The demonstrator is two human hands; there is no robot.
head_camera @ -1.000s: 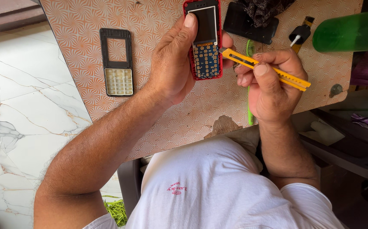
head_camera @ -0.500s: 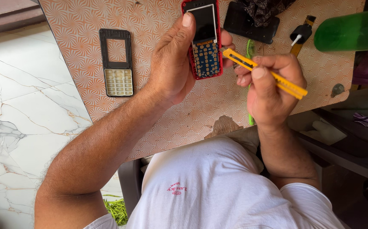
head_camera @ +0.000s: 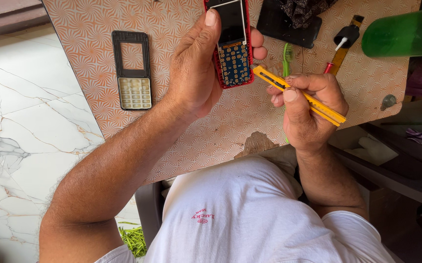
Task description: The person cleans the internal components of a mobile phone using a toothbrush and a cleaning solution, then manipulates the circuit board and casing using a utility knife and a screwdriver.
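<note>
**Opened phone held for blade work at the keypad board**

The near edge of the patterned table (head_camera: 220, 141) meets the person's lap; a chipped patch shows on that edge.

Just beyond the near edge, the right hand (head_camera: 308, 109) is closed in a pen-style grip on a yellow utility knife (head_camera: 298, 93). The handle lies across the fingers and the tip points left, at the lower right corner of the phone. This grip appears to favour fine control of the tip.

Further in, the left hand (head_camera: 194, 68) is clamped around a red mobile phone (head_camera: 231, 44), thumb along its left side, fingers wrapping its right side. The front cover is off, so the screen and the blue keypad contact board face up. The phone is raised over the middle of the table, apparently steadied for the blade.

The detached black front frame with its keypad (head_camera: 132, 70) lies flat toward the left edge, well apart.

Near the far edge: a green toothbrush (head_camera: 287, 52), a dark flat part (head_camera: 289, 22), a small nozzle bottle (head_camera: 346, 36). A green bottle (head_camera: 403, 31) overhangs the right corner.
</note>
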